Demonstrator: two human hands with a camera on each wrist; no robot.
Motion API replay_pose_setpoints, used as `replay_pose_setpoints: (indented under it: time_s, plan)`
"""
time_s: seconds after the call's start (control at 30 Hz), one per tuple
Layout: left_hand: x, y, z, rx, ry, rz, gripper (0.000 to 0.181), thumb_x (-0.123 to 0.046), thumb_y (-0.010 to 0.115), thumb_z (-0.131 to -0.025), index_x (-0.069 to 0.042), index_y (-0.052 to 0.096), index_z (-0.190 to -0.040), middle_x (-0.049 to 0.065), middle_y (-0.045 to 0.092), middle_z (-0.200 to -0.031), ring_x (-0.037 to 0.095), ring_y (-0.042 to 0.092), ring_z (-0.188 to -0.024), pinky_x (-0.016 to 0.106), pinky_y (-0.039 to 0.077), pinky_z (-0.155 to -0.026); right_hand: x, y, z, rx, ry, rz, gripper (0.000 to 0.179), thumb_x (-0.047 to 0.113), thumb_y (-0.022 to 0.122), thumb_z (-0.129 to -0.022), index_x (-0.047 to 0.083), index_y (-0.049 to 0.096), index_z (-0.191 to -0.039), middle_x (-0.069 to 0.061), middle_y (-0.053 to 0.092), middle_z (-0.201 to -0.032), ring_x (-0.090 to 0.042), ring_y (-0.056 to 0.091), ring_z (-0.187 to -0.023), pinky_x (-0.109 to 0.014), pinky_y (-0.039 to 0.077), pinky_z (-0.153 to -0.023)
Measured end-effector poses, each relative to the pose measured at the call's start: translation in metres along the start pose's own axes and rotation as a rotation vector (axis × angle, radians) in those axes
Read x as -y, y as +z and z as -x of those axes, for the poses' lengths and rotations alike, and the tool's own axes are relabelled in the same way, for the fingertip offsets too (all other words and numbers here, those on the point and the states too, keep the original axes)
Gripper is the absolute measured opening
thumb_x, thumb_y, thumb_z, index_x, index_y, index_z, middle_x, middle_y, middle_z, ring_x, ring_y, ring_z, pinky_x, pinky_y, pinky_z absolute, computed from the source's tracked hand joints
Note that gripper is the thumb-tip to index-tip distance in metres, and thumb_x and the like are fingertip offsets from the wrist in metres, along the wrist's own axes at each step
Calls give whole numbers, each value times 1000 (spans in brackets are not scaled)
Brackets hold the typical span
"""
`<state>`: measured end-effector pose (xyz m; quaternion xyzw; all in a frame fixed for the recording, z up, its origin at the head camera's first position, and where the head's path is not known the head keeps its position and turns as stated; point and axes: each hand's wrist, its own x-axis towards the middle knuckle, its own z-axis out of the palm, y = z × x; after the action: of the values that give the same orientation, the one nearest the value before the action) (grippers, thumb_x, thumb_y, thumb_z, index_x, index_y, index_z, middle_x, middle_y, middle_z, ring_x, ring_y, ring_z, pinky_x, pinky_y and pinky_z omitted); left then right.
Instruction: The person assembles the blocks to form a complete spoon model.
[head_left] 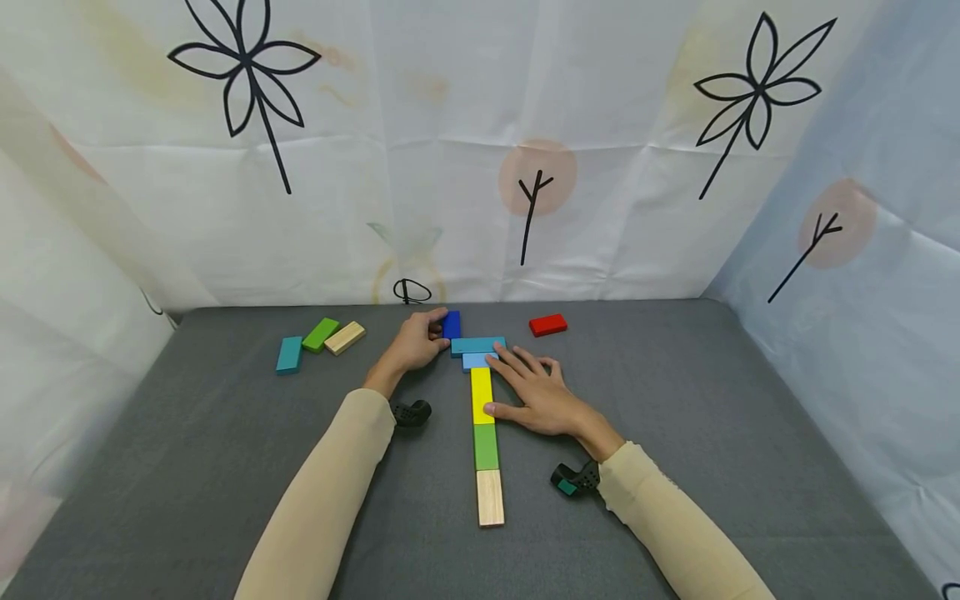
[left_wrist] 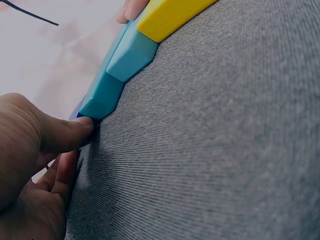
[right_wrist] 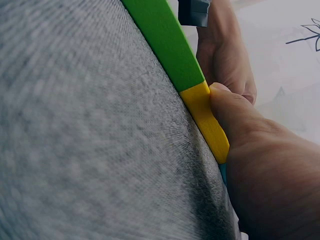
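At the far end of a row of flat wooden blocks, my left hand pinches a dark blue block between thumb and fingers. Its thumb lies right by the corner of a teal block set crosswise. Below that comes a shorter light blue block, also crosswise. A yellow block, a green block and a plain wood block run end to end toward me. My right hand spreads its fingers over the teal and light blue ends, with its thumb touching the yellow block's side.
To the left on the grey table lie another teal block, a green block and a plain wood block. A red block lies at the back right. White printed cloth hangs behind the table.
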<state>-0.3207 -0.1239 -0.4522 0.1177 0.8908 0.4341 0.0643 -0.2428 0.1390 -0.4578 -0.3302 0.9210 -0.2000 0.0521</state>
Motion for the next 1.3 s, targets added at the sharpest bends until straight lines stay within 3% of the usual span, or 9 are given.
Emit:
replay_pose_setpoints:
  time_s: [0.53,0.77,0.9,1.03,1.3]
  plan:
    - [1,-1,3,2,11,11,62,1,64,-98,0,39,-155,26,54,-141,35,56,-124,48,47,-104,0,0,1,6,-1,-8,78,52,57,-101,19,23,-164,-2,10,-170,-34,13,-154,-64,14,-111]
    - [0,2,12,-33,71,39,61,1,59,-100,1,34,-156,16,26,-165,37,50,-133,49,43,-108,0,0,1,-6,-18,1,78,51,57,-101,18,24,-164,-4,12,-170,-36,14,-154,-64,15,-110]
    - [-2,9,22,-62,96,-37,62,-19,59,-104,2,33,-157,16,22,-166,38,38,-144,53,33,-115,-1,0,0,-3,-16,5,79,52,57,-101,18,23,-164,-5,11,-170,-36,14,-154,-64,15,-110]
    - [-6,16,30,-49,125,-161,70,-33,60,-103,1,31,-158,16,20,-167,40,21,-151,58,20,-119,-1,-1,-1,3,-8,8,79,52,57,-101,18,23,-164,-4,11,-170,-35,13,-154,-64,15,-110]
    - [-8,23,36,-21,132,-245,73,-39,59,-103,-1,31,-158,13,19,-167,37,21,-152,63,18,-118,0,-1,0,12,-1,11,79,53,56,-101,19,22,-164,-4,10,-170,-35,13,-154,-64,15,-111]
